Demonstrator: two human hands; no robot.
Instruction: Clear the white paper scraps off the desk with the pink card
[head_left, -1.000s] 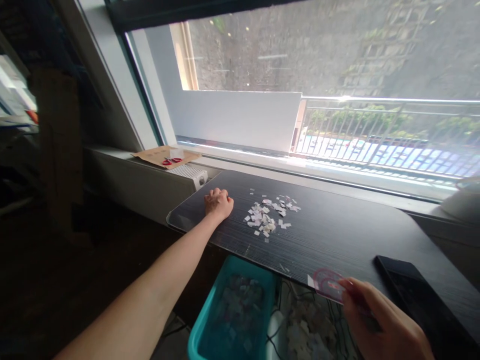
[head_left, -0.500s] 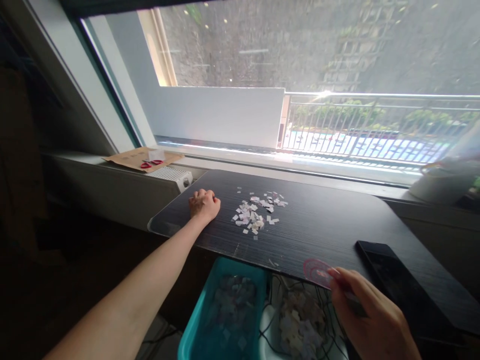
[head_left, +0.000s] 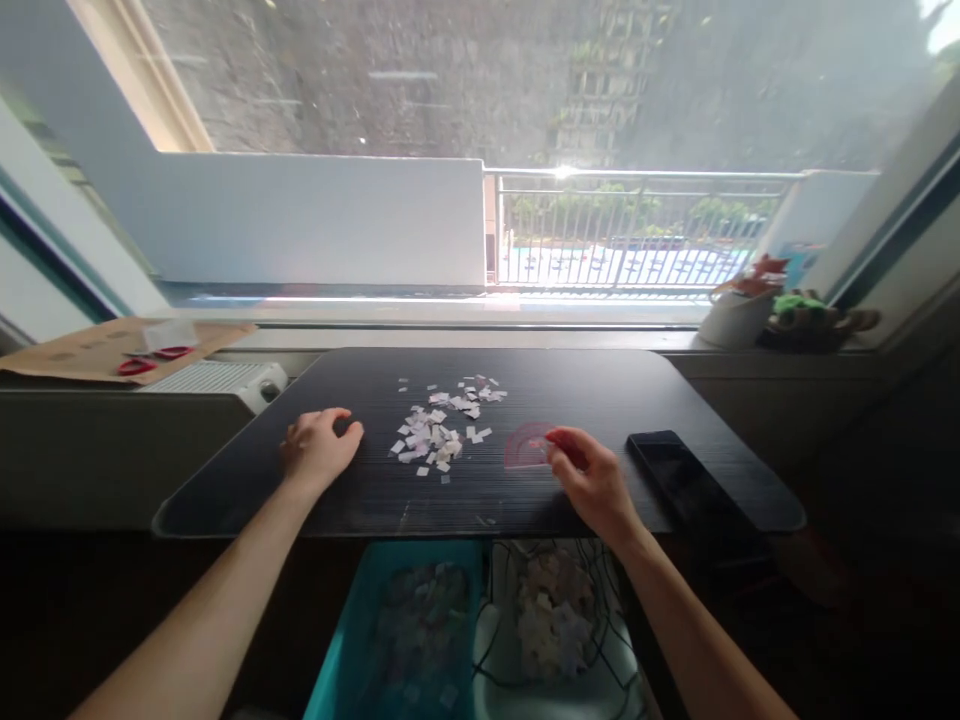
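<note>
My right hand (head_left: 592, 478) pinches a clear pink protractor (head_left: 525, 447) by its right end, just over the dark table (head_left: 360, 510). Left of the protractor lies a loose pile of small pale paper pieces (head_left: 427, 435), with a few scattered around it. My left hand (head_left: 319, 447) rests on the table to the left of the pile, not touching it. Its thumb and forefinger are apart with nothing between them; the other fingers are curled and partly hidden.
A black phone (head_left: 694, 480) lies at the right. Below the front edge stand a teal bin (head_left: 341, 640) and a pale bin (head_left: 525, 695), both holding paper pieces, with cables (head_left: 611, 620) beside. Red scissors (head_left: 154, 358) lie on brown paper (head_left: 67, 345); a white pot (head_left: 739, 318) is on the sill.
The view has turned right and levelled. My right hand has brought the protractor from the front edge up over the table, nearer the pile. My left hand has loosened from a fist.
</note>
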